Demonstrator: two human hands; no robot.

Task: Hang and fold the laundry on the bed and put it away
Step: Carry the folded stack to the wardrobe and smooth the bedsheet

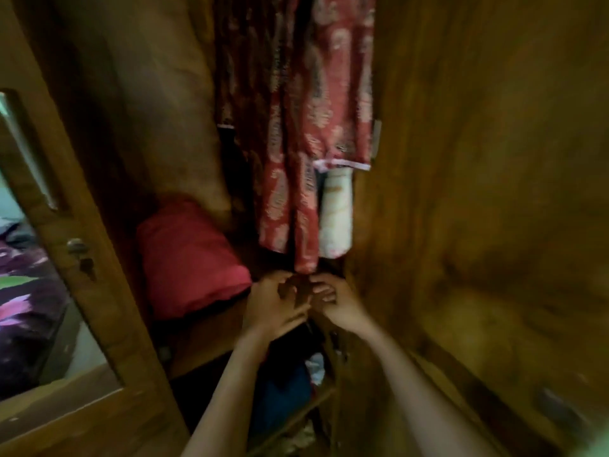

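Observation:
I look into an open wooden wardrobe. A red patterned garment (pixel 296 133) hangs in the middle, with a cream cloth (pixel 336 216) hanging beside it on the right. My left hand (pixel 273 305) and my right hand (pixel 339 303) meet just below the red garment's lowest hem, over the shelf edge. A small dark brown shape (pixel 294 291) sits between their fingers. The frame is blurred, so I cannot make out what it is or whether the fingers grip it. A folded red cloth (pixel 188 255) lies on the shelf to the left of my hands.
The left wardrobe door (pixel 108 308) stands open, with a key (pixel 80 257) in its lock and a mirror (pixel 29 291) reflecting a floral bedsheet. The right door panel (pixel 478 192) is close by my right arm. A blue cloth (pixel 283 394) lies on the lower shelf.

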